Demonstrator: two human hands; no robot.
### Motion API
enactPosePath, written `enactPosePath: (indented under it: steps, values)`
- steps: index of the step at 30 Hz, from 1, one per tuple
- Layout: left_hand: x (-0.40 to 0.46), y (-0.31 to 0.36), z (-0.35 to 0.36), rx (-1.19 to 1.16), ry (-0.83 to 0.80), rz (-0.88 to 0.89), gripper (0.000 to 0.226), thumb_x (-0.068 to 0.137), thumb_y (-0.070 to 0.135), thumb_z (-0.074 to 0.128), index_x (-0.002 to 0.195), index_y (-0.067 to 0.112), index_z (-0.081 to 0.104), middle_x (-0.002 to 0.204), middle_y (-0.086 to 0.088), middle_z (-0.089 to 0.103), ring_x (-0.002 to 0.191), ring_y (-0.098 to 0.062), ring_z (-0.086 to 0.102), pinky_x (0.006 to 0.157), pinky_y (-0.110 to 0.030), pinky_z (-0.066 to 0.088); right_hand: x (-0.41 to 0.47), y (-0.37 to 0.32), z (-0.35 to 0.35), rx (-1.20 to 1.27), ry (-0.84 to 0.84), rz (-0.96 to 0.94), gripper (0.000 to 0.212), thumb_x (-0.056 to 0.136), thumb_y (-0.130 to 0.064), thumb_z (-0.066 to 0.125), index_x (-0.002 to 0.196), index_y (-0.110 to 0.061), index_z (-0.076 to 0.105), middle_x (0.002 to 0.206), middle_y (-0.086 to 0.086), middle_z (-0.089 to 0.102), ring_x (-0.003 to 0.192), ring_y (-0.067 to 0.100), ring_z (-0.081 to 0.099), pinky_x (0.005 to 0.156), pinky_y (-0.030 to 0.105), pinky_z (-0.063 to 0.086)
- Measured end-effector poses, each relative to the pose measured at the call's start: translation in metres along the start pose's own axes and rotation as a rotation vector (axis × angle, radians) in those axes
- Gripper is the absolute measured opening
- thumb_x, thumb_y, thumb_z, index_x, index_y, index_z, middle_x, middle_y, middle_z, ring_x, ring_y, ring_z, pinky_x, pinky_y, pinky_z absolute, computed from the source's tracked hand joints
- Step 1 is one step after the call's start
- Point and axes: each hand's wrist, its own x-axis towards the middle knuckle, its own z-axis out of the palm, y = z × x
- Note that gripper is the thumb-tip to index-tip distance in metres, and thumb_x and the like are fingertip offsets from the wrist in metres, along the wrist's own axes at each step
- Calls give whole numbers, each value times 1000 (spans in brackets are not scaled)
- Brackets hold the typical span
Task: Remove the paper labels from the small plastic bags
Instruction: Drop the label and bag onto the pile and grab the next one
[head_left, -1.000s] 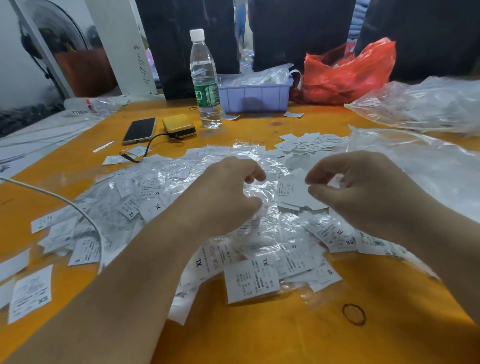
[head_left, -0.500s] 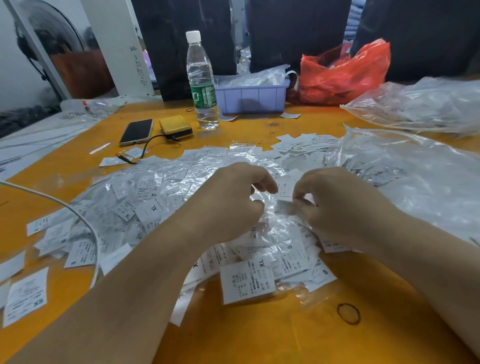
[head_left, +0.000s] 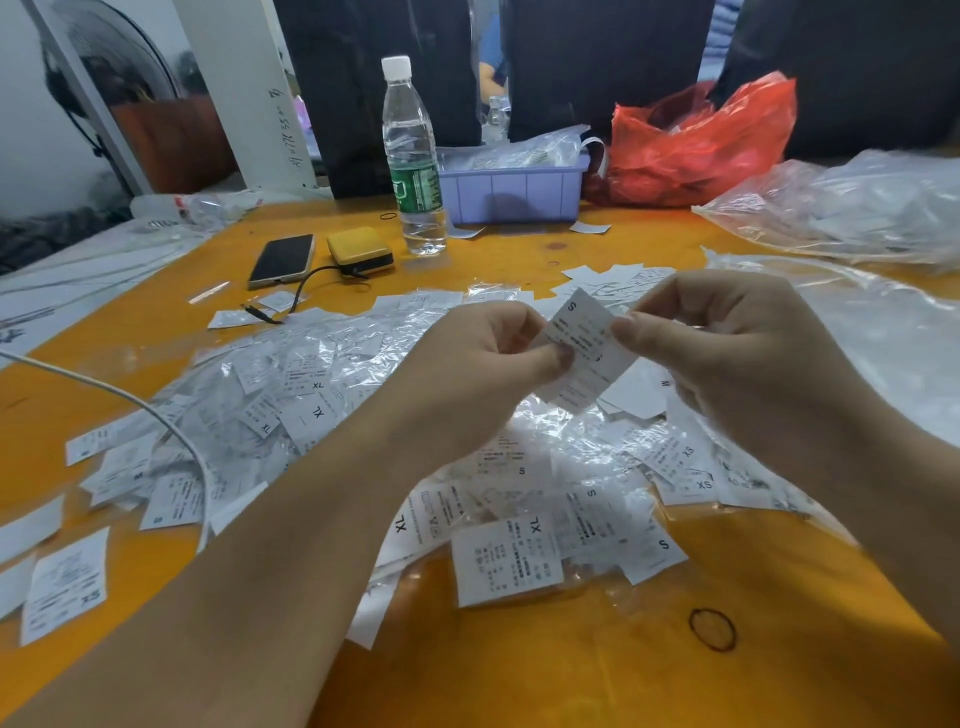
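Both hands raised above the pile, working one item. Left hand (head_left: 483, 358) pinches the left edge of a small bagged label (head_left: 584, 351), thumb on top; right hand (head_left: 727, 353) pinches its right edge, thumb tip pressed on the face. The label is marked S, tilted, held clear of the surface, roughly centre of view. Can't tell whether the plastic sleeve is on it or already parted; the film is too clear to read here.

Pile of small plastic bags (head_left: 363, 395) with labels spreads from 9 o'clock through 5 o'clock of the hands on the orange surface (head_left: 571, 675). Loose bare labels (head_left: 613, 278) lie just beyond the hands at 12 o'clock; looks like the done stack.

Step in hand, judged: separate paper from film. To do it well, pinch film only with one hand and paper only with the other, near the open end, then slide the paper straight out along its long side. Avoid pinching both layers together, which jams it or creases the label. Keep it above the pile so nothing else snags.

Water bottle (head_left: 413, 156), phone (head_left: 283, 260), and lilac bin (head_left: 514, 187) sit at 11 to 12 o'clock, well apart.
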Motion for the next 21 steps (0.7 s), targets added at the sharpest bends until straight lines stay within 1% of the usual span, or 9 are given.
enactPosePath:
  steps: [3, 7, 10, 12, 14, 16, 17, 19, 21]
  values:
    - [0, -1, -3, -25, 70, 31, 9, 93, 27, 65, 88, 22, 70, 85, 10, 74, 83, -8, 68, 78, -26, 54, -1, -1, 1, -12, -9, -1, 16, 88, -24, 69, 76, -12, 71, 47, -20, 55, 40, -1, 48, 39, 9, 31]
    - [-1, -1, -5, -9, 179, 71, 9, 95, 21, 62, 89, 19, 69, 82, 8, 73, 72, -2, 65, 63, -18, 53, -2, -2, 0, -129, 27, -39, 16, 85, -27, 71, 71, -21, 69, 65, -10, 66, 43, 9, 44, 41, 24, 37]
    - [-1, -1, -7, -4, 268, 96, 9, 94, 19, 61, 89, 19, 68, 85, 6, 71, 75, -15, 65, 63, -31, 54, -4, 0, 0, -265, 97, -156, 13, 85, -27, 72, 74, -21, 69, 47, -1, 52, 39, 10, 37, 41, 13, 28]
    - [-1, 0, -7, -21, 278, 112, 8, 95, 17, 60, 90, 19, 67, 84, 5, 70, 72, -10, 65, 59, -25, 56, -3, -2, -2, -336, 101, -238, 14, 84, -32, 71, 74, -22, 70, 56, -12, 54, 48, 10, 44, 49, 12, 31]
    - [-2, 0, -6, -31, 260, 112, 6, 95, 17, 60, 94, 19, 66, 80, 6, 69, 65, -3, 64, 57, -16, 51, -3, -3, -2, -401, -54, -227, 21, 79, -45, 66, 75, -25, 71, 70, -18, 60, 62, 3, 54, 61, 15, 40]
    - [-2, 0, -4, -18, 242, 101, 7, 95, 17, 61, 99, 22, 64, 80, 7, 69, 62, 1, 63, 56, -13, 49, -6, -3, 1, -468, -250, -164, 28, 74, -55, 62, 82, -29, 72, 78, -17, 63, 69, 0, 59, 67, 24, 48]
    - [-2, -1, -3, -19, 234, 92, 10, 95, 17, 61, 102, 23, 62, 81, 7, 70, 62, 2, 63, 56, -12, 49, -8, -3, 2, -462, -274, -147, 34, 72, -59, 61, 87, -30, 72, 78, -16, 62, 67, -2, 58, 64, 22, 47]
    - [-1, 0, -2, -29, 222, 72, 16, 95, 18, 62, 108, 27, 58, 84, 6, 71, 63, 2, 64, 57, -14, 51, -8, -4, 1, -349, -200, -139, 39, 73, -65, 61, 92, -32, 69, 68, -15, 58, 58, -4, 53, 54, 13, 40]
    - [-2, 1, -3, -28, 212, 63, 19, 95, 18, 62, 109, 29, 56, 81, 6, 71, 62, 1, 63, 59, -17, 53, -4, -10, -2, -83, -141, -18, 24, 82, -53, 64, 93, -31, 67, 63, -8, 56, 53, 2, 48, 53, 20, 38]
